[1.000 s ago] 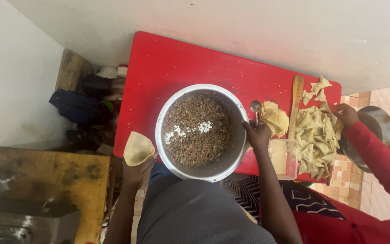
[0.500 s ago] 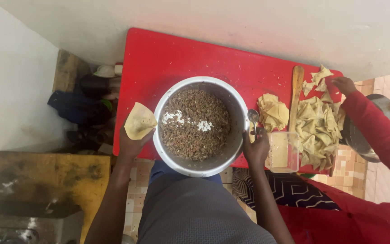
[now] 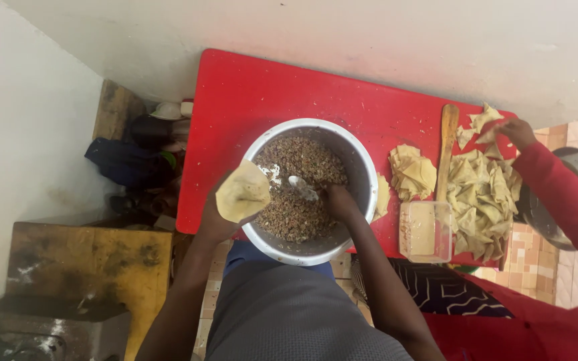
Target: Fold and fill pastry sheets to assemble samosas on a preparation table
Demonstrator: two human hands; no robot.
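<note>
Counts from the head view:
- 1 red surface.
- 1 metal bowl of minced filling.
- 1 spoon, sat in the filling.
- 1 folded pastry cone.
- 1 wooden stick.
- 1 clear plastic tub.
- 2 heaps of pastry: small heap and big heap; pieces overlapped, couldn't count singles.
- 3 hands in view: wearer's left hand, right hand, plus 1 other person's hand on a red sleeve.
- 1 metal pot, off the surface's right edge.
</note>
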